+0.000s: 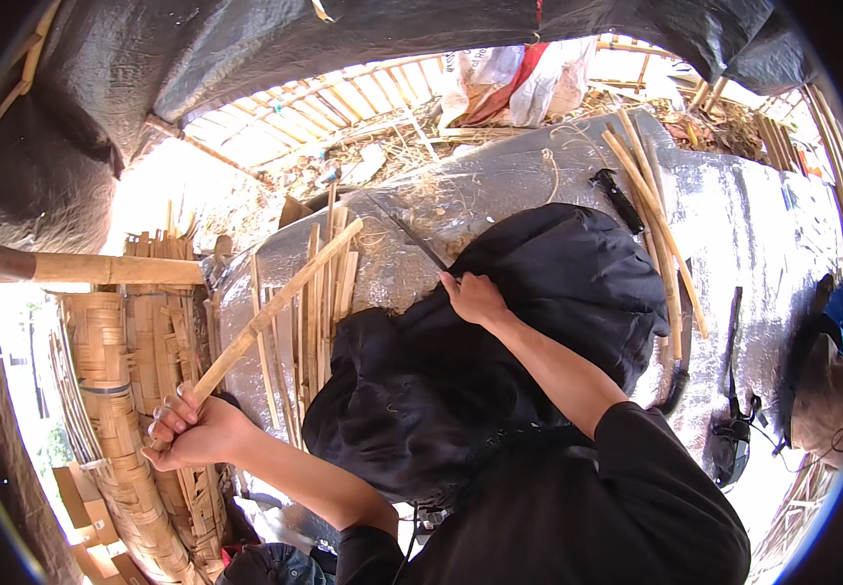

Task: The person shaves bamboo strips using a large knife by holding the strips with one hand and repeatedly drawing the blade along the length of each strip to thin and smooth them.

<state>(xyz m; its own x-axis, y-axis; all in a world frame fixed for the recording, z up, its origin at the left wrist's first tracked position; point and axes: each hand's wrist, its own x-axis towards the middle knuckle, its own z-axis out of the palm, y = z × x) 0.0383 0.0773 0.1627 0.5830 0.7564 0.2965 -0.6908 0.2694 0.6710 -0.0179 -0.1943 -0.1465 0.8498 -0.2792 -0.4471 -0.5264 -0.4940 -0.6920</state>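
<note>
My left hand [197,427] is closed round the lower end of a bamboo strip [280,300], which slants up and away to the right. In my right hand [477,297], near the middle, is a knife; its narrow dark blade [419,244] points up and left, and its handle is hidden by my fingers. A gap separates the blade from the strip's far end. Black cloth [411,390] covers my lap and legs below both hands. Beyond the held strip, several thin bamboo strips [314,312] lie on the silver sheet [402,190].
More bamboo strips [660,224] lie to the right beside a black-handled tool [619,200]. Rolled woven bamboo mats [134,390] stand left, below a horizontal bamboo pole [114,268]. A small black pouch [730,448] lies at lower right. White and red sacks [519,83] hang behind.
</note>
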